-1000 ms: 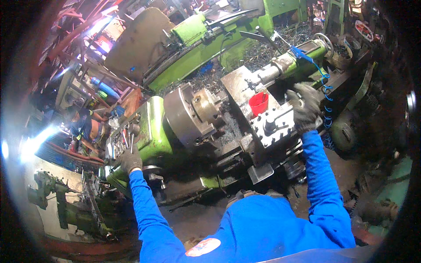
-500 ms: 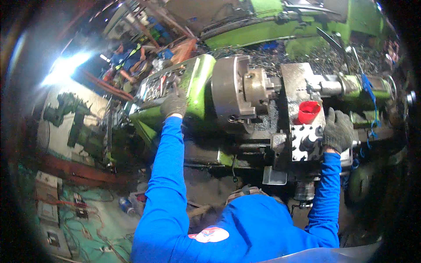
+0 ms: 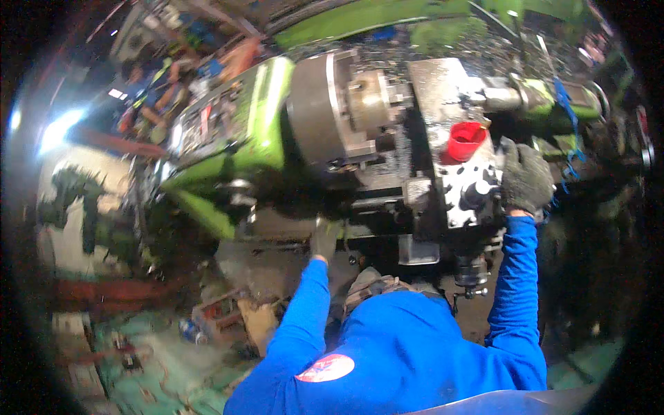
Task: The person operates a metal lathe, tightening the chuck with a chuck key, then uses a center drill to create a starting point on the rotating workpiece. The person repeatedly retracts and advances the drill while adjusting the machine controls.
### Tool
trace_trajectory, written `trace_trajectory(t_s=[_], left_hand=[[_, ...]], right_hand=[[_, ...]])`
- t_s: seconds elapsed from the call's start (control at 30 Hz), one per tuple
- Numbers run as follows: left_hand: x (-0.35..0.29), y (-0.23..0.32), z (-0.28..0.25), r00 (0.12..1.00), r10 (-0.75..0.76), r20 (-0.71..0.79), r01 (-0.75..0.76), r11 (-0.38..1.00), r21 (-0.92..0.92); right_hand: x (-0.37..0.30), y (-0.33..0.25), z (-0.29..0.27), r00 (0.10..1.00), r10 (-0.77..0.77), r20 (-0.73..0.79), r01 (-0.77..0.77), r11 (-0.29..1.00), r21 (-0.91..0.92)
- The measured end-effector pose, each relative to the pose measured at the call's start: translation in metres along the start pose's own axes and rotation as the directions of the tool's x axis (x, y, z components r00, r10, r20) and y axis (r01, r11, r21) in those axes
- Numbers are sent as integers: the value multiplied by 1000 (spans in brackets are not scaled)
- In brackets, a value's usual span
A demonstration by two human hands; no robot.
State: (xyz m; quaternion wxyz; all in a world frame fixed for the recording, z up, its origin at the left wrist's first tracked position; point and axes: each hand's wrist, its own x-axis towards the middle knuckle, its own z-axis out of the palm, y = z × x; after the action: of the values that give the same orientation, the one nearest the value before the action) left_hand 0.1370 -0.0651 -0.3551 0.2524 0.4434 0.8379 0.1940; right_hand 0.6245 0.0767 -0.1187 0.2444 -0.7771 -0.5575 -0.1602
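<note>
My right hand (image 3: 528,178), in a grey knitted glove, lies at the right side of the tool post (image 3: 473,197) of a green lathe, its fingers stretched out. A red cup (image 3: 465,142) stands at the back of the tool post, close to that hand. My left hand (image 3: 324,238), gloved too and smeared by motion, is low at the lathe's front below the chuck (image 3: 319,111), near a lever; its fingers cannot be made out. The chuck's jaws grip a round metal workpiece (image 3: 370,102).
Green headstock (image 3: 266,117) with small tools on top at the left. Metal shavings (image 3: 391,55) lie behind the chuck. A blue cord (image 3: 566,104) hangs by the tailstock (image 3: 553,100) at right. Another person (image 3: 155,93) is at the far left. Cables lie on the green floor (image 3: 166,353).
My left hand has come down from the headstock top to the lathe's front, below the chuck. The right hand stays by the tool post. The view has shifted.
</note>
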Motion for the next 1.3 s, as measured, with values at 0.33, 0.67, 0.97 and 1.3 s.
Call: trace_trajectory(t_s=[0.33, 0.67, 0.97, 1.3], left_hand=[[-12, -197, 213, 888, -64, 455, 219, 930, -297], [38, -145, 150, 837, -78, 541, 308, 885, -349], [-7, -45, 14, 846, 526, 89, -528, 849, 2], [1, 168, -161, 430, 764, -482, -845, 528, 83]], right_hand=[[-3, 5, -3, 999, 43, 13, -40, 984, -172], [0, -11, 1, 991, 132, 31, -126, 981, -149], [-1, -5, 1, 987, 157, -28, -160, 970, -185], [50, 55, -17, 594, 22, 804, -802, 93, 590]])
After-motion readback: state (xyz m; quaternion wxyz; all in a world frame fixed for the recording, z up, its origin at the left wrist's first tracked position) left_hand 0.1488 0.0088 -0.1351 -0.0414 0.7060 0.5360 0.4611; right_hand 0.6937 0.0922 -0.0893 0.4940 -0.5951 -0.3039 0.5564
